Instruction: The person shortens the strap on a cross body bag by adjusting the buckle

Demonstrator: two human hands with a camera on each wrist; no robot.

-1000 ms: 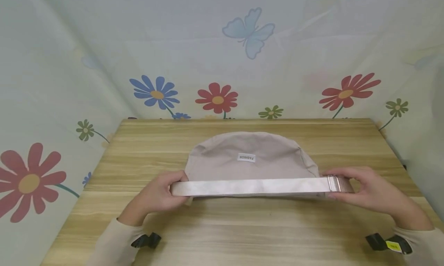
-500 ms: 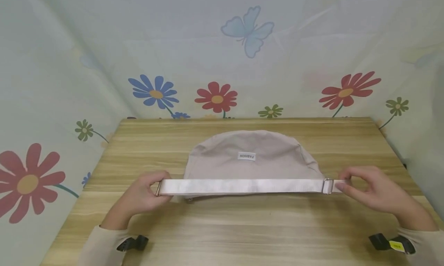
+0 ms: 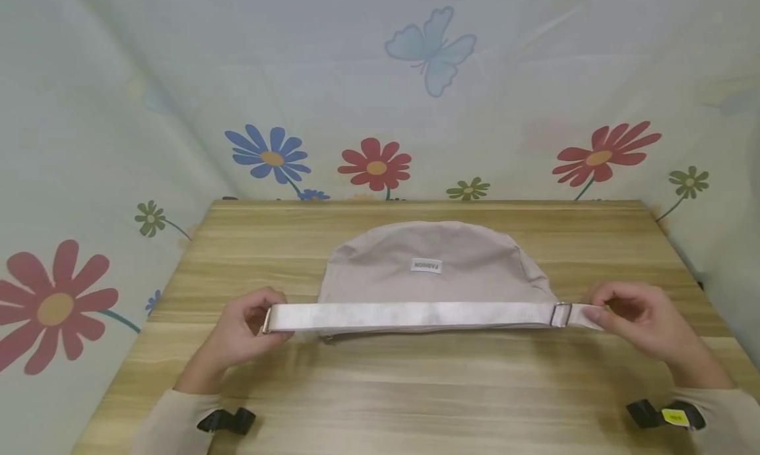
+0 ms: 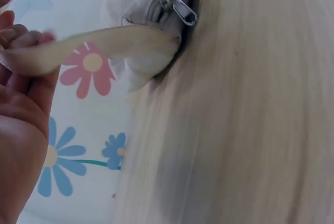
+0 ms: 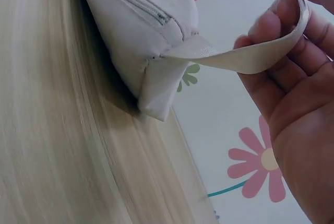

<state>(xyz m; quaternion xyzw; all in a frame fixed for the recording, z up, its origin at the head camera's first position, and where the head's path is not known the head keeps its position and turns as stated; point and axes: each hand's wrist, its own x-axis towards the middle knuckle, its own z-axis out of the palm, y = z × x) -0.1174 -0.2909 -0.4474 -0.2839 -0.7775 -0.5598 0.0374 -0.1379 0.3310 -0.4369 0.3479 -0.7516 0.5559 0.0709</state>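
Note:
A pale pink-beige fabric bag with a small FASHION label lies on the wooden table, its rounded side away from me. Its light strap is stretched straight across the near side. My left hand pinches the strap's left end beside a metal ring. At the other end my right hand holds the strap between thumb and fingers, just beyond a metal slider buckle. A zipper pull hangs at the bag's corner in the left wrist view. In the right wrist view the strap loops round the curled fingers.
The wood-grain table reaches back to a pale cloth backdrop printed with flowers and a butterfly. More of this cloth stands along the left and right sides. Black wrist straps show at both sleeves.
Both hands have moved apart, the left one further left, drawing the strap out. A metal ring has come into view at the left hand. The bag stays nearly in place.

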